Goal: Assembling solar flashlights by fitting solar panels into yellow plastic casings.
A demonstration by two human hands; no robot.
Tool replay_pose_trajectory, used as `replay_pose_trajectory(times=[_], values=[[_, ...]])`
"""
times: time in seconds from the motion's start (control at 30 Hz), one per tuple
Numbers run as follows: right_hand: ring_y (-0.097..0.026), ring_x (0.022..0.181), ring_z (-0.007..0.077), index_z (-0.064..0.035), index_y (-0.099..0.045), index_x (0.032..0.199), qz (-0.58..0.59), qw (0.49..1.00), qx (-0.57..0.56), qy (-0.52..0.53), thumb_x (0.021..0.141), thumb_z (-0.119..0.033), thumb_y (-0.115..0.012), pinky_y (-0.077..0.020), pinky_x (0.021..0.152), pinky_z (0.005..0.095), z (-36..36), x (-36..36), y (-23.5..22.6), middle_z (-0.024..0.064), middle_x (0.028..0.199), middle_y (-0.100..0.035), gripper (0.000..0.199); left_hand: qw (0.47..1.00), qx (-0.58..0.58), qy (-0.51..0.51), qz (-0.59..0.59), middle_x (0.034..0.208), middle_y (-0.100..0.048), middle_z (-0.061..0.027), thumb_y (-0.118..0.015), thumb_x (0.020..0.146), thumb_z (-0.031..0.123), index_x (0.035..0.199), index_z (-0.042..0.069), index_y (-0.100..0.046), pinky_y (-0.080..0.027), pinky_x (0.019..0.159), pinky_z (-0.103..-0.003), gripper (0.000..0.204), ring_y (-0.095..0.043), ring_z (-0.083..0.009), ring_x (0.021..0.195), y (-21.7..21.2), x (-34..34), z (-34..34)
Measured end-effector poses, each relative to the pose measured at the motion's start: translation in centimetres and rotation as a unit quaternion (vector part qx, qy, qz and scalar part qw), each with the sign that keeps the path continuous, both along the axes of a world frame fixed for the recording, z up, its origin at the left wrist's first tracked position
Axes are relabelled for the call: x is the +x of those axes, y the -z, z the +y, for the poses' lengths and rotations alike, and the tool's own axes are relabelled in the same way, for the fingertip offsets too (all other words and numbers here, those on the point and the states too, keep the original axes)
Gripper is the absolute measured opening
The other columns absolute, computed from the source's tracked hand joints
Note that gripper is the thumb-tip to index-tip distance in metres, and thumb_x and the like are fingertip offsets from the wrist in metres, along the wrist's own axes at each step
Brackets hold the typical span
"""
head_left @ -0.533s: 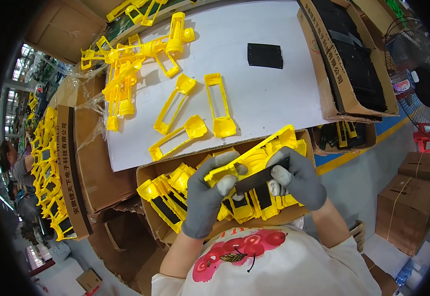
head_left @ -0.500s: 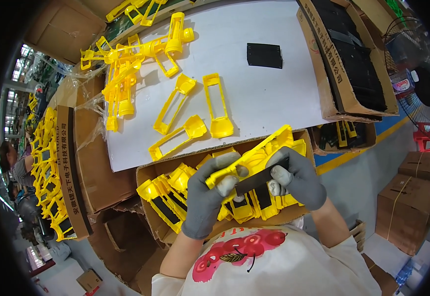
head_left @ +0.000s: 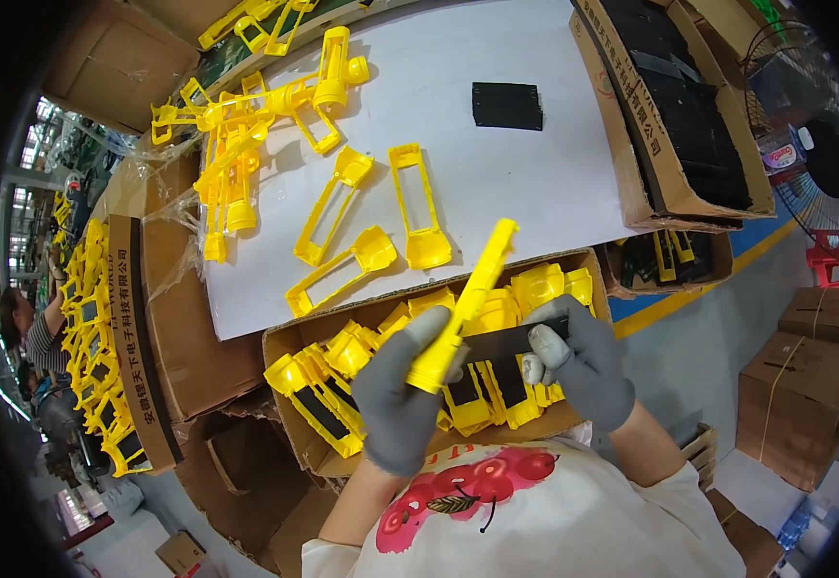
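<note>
My left hand [head_left: 398, 390], in a grey glove, is closed around the lower end of a yellow plastic frame [head_left: 468, 306], which stands tilted with its narrow side toward me. In my right hand [head_left: 585, 364], also gloved, a flat black strip [head_left: 513, 336] is pinched between thumb and fingers. The strip's left end passes close to the yellow frame; whether they touch I cannot tell. Below both hands, an open cardboard box [head_left: 289, 424] holds several yellow frames with black panels [head_left: 320, 407].
Loose yellow frames [head_left: 419, 207] lie on the white tabletop [head_left: 535, 193], with a heap of them [head_left: 246, 125] farther left. A stack of black strips [head_left: 507, 105] rests at the back. On the right are a carton of black pieces [head_left: 675, 116] and a fan [head_left: 829, 164].
My left hand has turned the yellow frame from lying across both hands to a steep tilt, edge on. The right hand has come off the frame and keeps the black strip.
</note>
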State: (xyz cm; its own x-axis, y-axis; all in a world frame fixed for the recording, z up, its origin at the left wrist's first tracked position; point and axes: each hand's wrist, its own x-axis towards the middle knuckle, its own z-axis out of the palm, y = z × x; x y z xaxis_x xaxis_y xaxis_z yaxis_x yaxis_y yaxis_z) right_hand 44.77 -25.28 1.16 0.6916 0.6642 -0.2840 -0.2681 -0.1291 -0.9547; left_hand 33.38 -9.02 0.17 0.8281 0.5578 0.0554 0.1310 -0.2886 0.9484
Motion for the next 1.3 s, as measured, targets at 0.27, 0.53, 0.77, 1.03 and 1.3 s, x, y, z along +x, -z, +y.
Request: replay_pose_trajectory(times=[0.27, 0.53, 0.77, 1.03, 1.3], values=[[-0.058, 0.062, 0.0069, 0.0024, -0.054, 0.101, -0.026, 0.999, 0.020, -0.022, 0.096, -0.017, -0.053, -0.0480, 0.059, 0.0218, -0.2, 1.6, -0.8, 0.0032, 0.069, -0.060, 0.020, 0.928, -0.372, -0.034, 0.016, 0.106, -0.064, -0.0198, -0.054, 0.087, 0.001, 0.120, -0.006, -0.057, -0.055, 0.064, -0.029, 0.034, -0.066, -0.0252, 0.081, -0.8, -0.3, 1.7], [-0.064, 0.059, 0.0124, 0.0003, -0.058, 0.100, -0.101, 0.987, -0.117, -0.053, 0.092, -0.017, -0.058, -0.0491, 0.056, 0.0260, 1.1, 1.8, -1.6, 0.0090, 0.067, -0.065, 0.019, 0.903, -0.427, -0.020, 0.039, 0.099, -0.065, -0.0155, -0.058, 0.088, 0.002, 0.114, -0.005, -0.062, -0.060, 0.067, -0.031, 0.027, -0.069, -0.0240, 0.082, -0.5, -0.3, 1.4], [-0.063, 0.060, 0.0332, -0.0041, -0.057, 0.096, -0.260, 0.951, -0.161, -0.053, 0.090, -0.025, -0.062, -0.0487, 0.054, 0.0388, 1.6, 1.4, -0.6, 0.0147, 0.069, -0.065, 0.022, 0.903, -0.426, 0.015, 0.058, 0.095, -0.066, -0.0141, -0.057, 0.089, 0.001, 0.115, -0.005, -0.062, -0.059, 0.065, -0.029, 0.027, -0.069, -0.0218, 0.079, -0.4, -0.1, 1.7], [-0.064, 0.063, 0.0225, -0.0099, -0.056, 0.103, -0.457, 0.852, -0.250, 0.057, 0.075, -0.054, -0.070, -0.0492, 0.055, 0.0343, 0.9, 1.5, -0.4, 0.0062, 0.072, -0.061, 0.054, 0.926, -0.363, -0.016, 0.102, 0.085, -0.065, -0.0130, -0.061, 0.080, -0.001, 0.107, -0.008, -0.062, -0.051, 0.053, -0.023, 0.027, -0.067, -0.0203, 0.067, -1.4, 0.6, 1.3], [-0.065, 0.068, 0.0269, -0.0074, -0.067, 0.092, -0.299, 0.931, -0.160, -0.137, 0.080, -0.028, -0.073, -0.0501, 0.061, 0.0350, -0.9, 1.8, 2.1, 0.0108, 0.079, -0.067, 0.025, 0.926, -0.343, 0.065, 0.146, 0.090, -0.068, -0.0109, -0.065, 0.084, -0.005, 0.111, -0.007, -0.064, -0.053, 0.059, -0.022, 0.027, -0.066, -0.0142, 0.071, -0.4, -1.9, 2.0]])
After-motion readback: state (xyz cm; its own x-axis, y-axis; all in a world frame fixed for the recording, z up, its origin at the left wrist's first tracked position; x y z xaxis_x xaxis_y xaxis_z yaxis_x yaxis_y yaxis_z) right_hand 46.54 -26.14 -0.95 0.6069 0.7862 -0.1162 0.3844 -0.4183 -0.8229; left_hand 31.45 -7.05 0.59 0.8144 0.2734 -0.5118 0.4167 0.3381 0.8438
